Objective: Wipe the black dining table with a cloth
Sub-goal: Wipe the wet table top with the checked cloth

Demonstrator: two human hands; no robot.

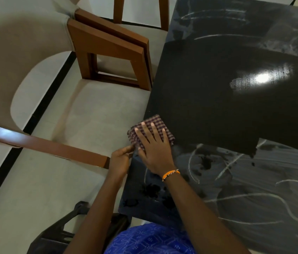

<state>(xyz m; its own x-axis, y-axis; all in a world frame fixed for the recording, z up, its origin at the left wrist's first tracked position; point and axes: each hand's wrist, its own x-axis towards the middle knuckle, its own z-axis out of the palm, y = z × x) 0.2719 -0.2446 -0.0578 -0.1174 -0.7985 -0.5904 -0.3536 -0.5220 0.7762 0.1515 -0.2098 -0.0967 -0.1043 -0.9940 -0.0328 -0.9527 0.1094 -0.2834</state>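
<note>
A person's right hand (153, 151) is pressing flat, fingers spread, on a folded checked cloth (149, 130) at the black dining table's (217, 107) left edge, while the left hand (120, 160) is pinching its corner; firm, overlapping strokes should clear the streaks.

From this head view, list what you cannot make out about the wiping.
- Cloth: the part under the right hand is covered.
- Left hand: fingertips hidden at the table edge behind the right hand; its grip cannot be told.
- Black table: right and far sides cut off by the frame; glare masks that patch.
</note>
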